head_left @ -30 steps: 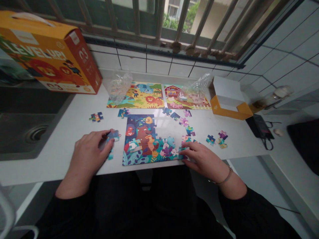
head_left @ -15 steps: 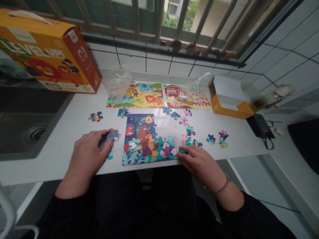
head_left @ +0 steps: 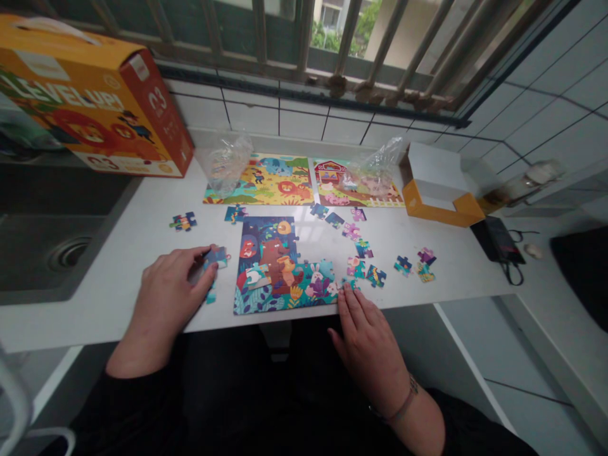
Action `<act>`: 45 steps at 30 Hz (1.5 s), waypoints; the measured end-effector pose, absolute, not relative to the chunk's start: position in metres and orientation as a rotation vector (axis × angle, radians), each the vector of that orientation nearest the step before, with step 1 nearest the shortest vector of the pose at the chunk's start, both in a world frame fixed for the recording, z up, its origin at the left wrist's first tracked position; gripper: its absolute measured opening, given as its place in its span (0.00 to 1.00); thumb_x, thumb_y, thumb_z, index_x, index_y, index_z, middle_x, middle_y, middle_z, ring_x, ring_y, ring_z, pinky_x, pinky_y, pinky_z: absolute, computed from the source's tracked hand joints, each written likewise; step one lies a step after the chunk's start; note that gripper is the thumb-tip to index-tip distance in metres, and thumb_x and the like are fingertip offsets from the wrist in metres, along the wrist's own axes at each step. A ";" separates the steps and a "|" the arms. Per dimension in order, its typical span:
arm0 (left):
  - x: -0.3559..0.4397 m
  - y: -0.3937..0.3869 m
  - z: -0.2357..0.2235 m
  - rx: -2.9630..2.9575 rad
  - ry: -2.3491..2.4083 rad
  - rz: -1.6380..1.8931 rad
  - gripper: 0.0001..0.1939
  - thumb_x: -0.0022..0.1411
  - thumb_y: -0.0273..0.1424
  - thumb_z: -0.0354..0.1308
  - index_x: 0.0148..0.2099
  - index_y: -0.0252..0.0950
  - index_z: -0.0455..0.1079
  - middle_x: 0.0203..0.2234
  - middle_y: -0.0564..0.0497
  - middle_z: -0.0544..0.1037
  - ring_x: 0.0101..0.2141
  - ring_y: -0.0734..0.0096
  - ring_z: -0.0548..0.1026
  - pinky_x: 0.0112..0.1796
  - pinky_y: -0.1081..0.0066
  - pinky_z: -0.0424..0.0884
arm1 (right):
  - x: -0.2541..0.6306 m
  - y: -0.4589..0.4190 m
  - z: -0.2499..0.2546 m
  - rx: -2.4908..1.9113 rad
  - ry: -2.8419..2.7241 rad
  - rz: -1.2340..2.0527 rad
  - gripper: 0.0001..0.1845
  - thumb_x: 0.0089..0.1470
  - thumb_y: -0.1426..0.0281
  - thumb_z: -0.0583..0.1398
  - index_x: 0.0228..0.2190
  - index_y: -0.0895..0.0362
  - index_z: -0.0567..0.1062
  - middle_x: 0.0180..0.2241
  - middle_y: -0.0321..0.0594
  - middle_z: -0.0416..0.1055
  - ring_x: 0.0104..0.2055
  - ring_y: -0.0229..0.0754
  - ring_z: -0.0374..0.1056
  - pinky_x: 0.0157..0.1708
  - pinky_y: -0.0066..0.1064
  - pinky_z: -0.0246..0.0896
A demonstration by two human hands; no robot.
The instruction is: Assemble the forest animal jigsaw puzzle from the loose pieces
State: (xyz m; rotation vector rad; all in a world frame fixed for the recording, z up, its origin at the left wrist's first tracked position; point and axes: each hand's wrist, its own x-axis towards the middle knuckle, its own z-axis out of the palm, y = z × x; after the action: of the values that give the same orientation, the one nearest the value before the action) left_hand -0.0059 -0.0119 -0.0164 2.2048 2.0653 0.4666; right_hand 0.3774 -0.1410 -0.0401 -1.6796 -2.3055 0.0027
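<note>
The partly joined jigsaw puzzle (head_left: 285, 272), showing a bear, a fox and a rabbit, lies on the white counter. My right hand (head_left: 373, 335) is at its lower right end, fingers stretched out and together, fingertips pressing on a teal puzzle piece (head_left: 351, 285) mostly covered by them. To the left of the puzzle, my left hand (head_left: 173, 288) rests on the counter, with a blue puzzle piece (head_left: 218, 256) between thumb and index finger. Another teal piece (head_left: 211, 296) lies partly under that thumb. Loose pieces (head_left: 376, 275) are scattered right of the puzzle.
Two finished puzzles, a lion scene (head_left: 285, 183) and a farm scene (head_left: 332, 190), lie at the back beneath plastic bags (head_left: 230, 164). An orange box (head_left: 95, 107) stands left by the sink (head_left: 57, 253). An open carton (head_left: 441, 190) and a phone (head_left: 498, 240) are at right.
My right hand has shifted down and turned, its fingers now flatter over the puzzle's lower right end. A yellow-striped piece beside it shows more fully. My left hand stays put.
</note>
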 end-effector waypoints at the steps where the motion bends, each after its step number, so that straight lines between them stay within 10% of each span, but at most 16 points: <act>1: -0.006 -0.012 -0.017 2.202 2.066 0.474 0.27 0.74 0.48 0.51 0.64 0.39 0.74 0.53 0.40 0.82 0.52 0.45 0.79 0.54 0.50 0.72 | 0.377 -0.141 -0.040 -1.677 -2.298 0.003 0.48 0.66 0.69 0.64 0.79 0.56 0.50 0.75 0.61 0.61 0.72 0.72 0.66 0.66 0.68 0.68; 20: -0.007 -0.013 -0.018 2.200 2.077 0.470 0.27 0.74 0.50 0.49 0.64 0.42 0.73 0.53 0.41 0.82 0.52 0.43 0.79 0.53 0.50 0.73 | 0.436 -0.088 -0.005 -1.448 -2.362 0.284 0.19 0.70 0.67 0.64 0.61 0.50 0.76 0.62 0.50 0.78 0.65 0.58 0.74 0.65 0.62 0.72; 45: -0.008 -0.012 -0.020 2.247 2.053 0.495 0.26 0.74 0.47 0.53 0.64 0.38 0.75 0.52 0.41 0.82 0.51 0.47 0.79 0.52 0.54 0.72 | 0.419 -0.074 -0.014 -1.561 -2.413 0.215 0.17 0.69 0.68 0.66 0.57 0.55 0.80 0.55 0.54 0.75 0.56 0.58 0.74 0.55 0.53 0.76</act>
State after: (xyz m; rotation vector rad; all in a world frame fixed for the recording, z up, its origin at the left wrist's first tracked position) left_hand -0.0083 -0.0118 -0.0197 2.2466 2.0534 0.4948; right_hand 0.4191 -0.0744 -0.0142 -1.5610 -2.4130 0.2151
